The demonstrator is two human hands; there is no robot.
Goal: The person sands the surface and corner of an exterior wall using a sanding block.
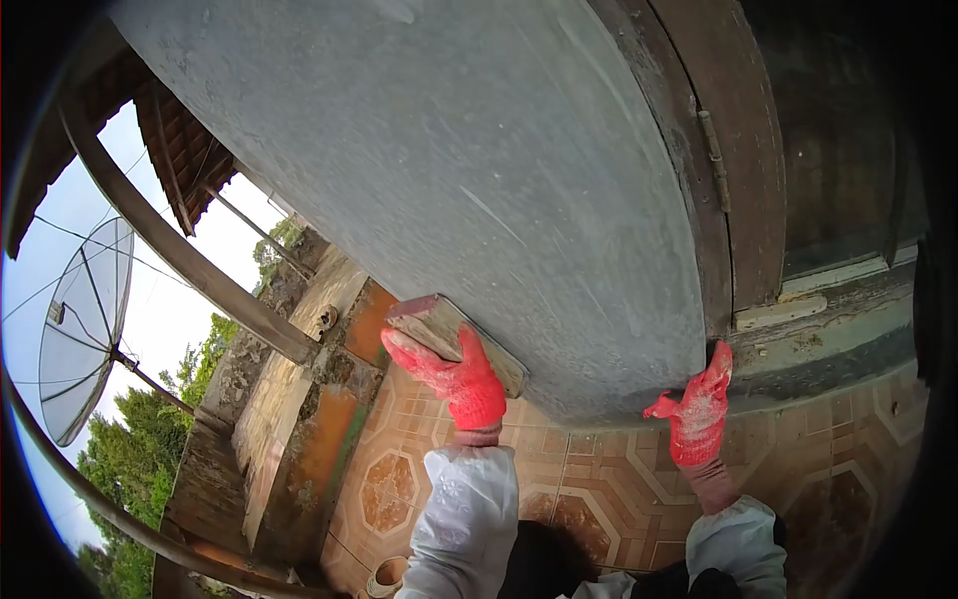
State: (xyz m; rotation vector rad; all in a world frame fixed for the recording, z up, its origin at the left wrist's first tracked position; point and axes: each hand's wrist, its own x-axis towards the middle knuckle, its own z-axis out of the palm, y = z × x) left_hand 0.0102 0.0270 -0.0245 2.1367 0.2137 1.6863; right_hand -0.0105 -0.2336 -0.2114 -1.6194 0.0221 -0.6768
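Note:
My left hand [461, 387], in a red glove, is closed around a wooden block [437, 325]. The block's long side lies along the lower part of a grey wall [429, 150]; whether it presses on the surface is hard to tell. My right hand [698, 414], in a matching red glove with pale dust on it, is held out with thumb and fingers apart. It holds nothing. Its fingertips are at the foot of the wooden door frame [689, 150], by the wall's edge; contact cannot be made out.
Patterned tiles [559, 469] cover the floor. A low weathered ledge [299, 399] and a curved metal rail [190, 240] run along the left, with a satellite dish [88, 329] beyond. A round container [389, 574] stands at the bottom. A metal hinge [714, 160] sits on the door frame.

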